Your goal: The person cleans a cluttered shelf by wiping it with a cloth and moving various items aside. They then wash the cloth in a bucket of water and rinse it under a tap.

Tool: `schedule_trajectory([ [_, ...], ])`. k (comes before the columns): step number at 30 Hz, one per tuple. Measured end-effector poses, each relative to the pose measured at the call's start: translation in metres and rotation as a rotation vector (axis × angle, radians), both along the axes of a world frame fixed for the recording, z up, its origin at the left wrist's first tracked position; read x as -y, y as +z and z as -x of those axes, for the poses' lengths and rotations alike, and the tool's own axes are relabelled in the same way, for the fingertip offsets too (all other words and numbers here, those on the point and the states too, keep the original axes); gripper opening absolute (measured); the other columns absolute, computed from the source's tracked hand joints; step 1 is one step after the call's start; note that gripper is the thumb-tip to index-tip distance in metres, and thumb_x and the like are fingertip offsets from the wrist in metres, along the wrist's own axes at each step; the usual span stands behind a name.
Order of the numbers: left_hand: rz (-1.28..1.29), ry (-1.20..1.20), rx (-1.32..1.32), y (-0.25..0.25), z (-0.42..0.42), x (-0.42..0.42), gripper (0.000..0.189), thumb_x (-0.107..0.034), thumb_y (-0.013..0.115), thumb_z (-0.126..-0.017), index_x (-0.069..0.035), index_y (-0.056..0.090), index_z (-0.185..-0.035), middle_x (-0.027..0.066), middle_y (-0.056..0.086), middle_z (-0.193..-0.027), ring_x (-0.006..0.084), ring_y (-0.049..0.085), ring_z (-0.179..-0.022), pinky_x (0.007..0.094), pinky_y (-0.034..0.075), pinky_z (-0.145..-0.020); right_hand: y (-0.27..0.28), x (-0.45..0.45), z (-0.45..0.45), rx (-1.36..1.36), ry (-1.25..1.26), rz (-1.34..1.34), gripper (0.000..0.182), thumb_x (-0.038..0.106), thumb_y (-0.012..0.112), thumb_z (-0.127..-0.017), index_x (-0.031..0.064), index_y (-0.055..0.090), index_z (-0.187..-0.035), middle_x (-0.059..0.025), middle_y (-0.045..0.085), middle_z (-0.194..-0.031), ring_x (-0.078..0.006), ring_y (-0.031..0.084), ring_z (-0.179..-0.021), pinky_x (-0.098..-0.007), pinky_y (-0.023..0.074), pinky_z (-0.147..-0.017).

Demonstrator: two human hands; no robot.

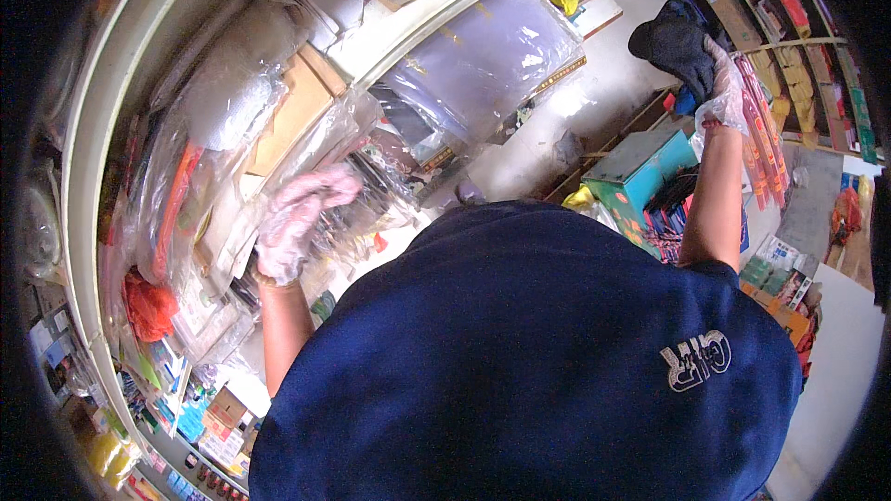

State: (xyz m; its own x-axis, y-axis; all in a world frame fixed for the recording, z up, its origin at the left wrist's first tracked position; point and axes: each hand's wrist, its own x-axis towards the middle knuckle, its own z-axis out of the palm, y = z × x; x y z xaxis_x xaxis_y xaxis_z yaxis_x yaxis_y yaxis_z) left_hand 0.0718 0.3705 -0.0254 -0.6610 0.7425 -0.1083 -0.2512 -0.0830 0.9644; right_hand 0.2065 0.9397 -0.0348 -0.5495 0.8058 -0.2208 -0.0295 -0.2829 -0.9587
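Observation:
My right hand (725,87), in a thin clear plastic glove, grips a bunched black cloth (669,42) at the upper right. Red plastic-wrapped packets (760,132) appear just beside that wrist. On the left, my left hand (303,219) wears the same kind of glove and is blurred. It is over the shelf's plastic-wrapped goods, close to clear plastic wrapping (379,184) and a tan cardboard piece (291,122); whether it touches them is unclear. Nothing can be made out in its fingers, and their pose is hard to read.
A pale purple plastic-wrapped package (487,59) lies on the shelf ahead, behind a white shelf edge (445,17). A teal box (637,163) stands below my right arm. Shelving with goods (786,62) lines the far right. An orange-red bag (150,309) is at left.

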Motion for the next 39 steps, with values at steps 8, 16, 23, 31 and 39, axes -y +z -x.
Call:
schedule_trajectory([
  [8, 0.479, 0.003, 0.254, -0.085, -0.016, -0.025, 0.045, -0.027, 0.053, -0.087, -0.001, 0.048, -0.124, 0.0108, 0.055, -0.118, 0.0216, 0.053, -0.106, 0.0336, 0.041, -0.093, -0.063, -0.015, -0.028, 0.143, -0.091, 0.11, 0.028, 0.023, 0.067, -0.075, 0.0014, 0.063, -0.093, -0.0086, 0.065, -0.079, -0.019, 0.063, -0.06, -0.0297, 0.0528, -0.054],
  [16, -0.134, 0.102, 0.289, -0.185, 0.051, -0.121, 0.037, 0.001, 0.051, -0.084, -0.003, 0.05, -0.121, 0.0089, 0.052, -0.122, 0.0155, 0.051, -0.106, 0.0276, 0.038, -0.093, -0.085, 0.052, 0.017, 0.142, 0.285, 0.075, 0.034, 0.022, 0.06, -0.083, -0.0031, 0.059, -0.106, -0.0112, 0.065, -0.096, -0.0189, 0.065, -0.081, -0.028, 0.0524, -0.074],
  [23, 0.842, 0.292, -0.869, -0.275, 0.168, -0.195, 0.057, -0.041, 0.029, -0.093, -0.005, 0.028, -0.137, 0.0122, 0.024, -0.144, 0.0281, 0.02, -0.133, 0.0313, 0.014, -0.109, -0.139, 0.141, 0.153, 0.038, 0.848, -1.601, 0.029, 0.023, 0.056, -0.074, 0.0163, 0.06, -0.102, -0.0128, 0.061, -0.093, -0.0273, 0.061, -0.085, -0.0332, 0.0479, -0.078],
  [31, 1.129, 0.013, -0.927, -0.289, 0.168, -0.208, 0.059, -0.052, 0.018, -0.091, -0.016, 0.034, -0.135, 0.0061, 0.034, -0.139, 0.0318, 0.031, -0.128, 0.0392, 0.022, -0.107, -0.268, 0.077, 0.098, 0.275, 1.482, -1.55, 0.03, 0.015, 0.048, -0.077, 0.0099, 0.059, -0.105, -0.0121, 0.064, -0.082, -0.0246, 0.061, -0.074, -0.0335, 0.0506, -0.071],
  [39, 0.839, 0.275, -0.568, -0.294, 0.174, -0.201, 0.071, -0.059, 0.023, -0.088, -0.007, 0.031, -0.136, 0.011, 0.022, -0.145, 0.0263, 0.021, -0.133, 0.0359, 0.015, -0.109, -0.127, 0.047, 0.102, 0.899, 0.942, -1.238, 0.014, 0.008, 0.054, -0.07, 0.0029, 0.061, -0.08, -0.0094, 0.062, -0.074, -0.0211, 0.061, -0.075, -0.0305, 0.0498, -0.069],
])
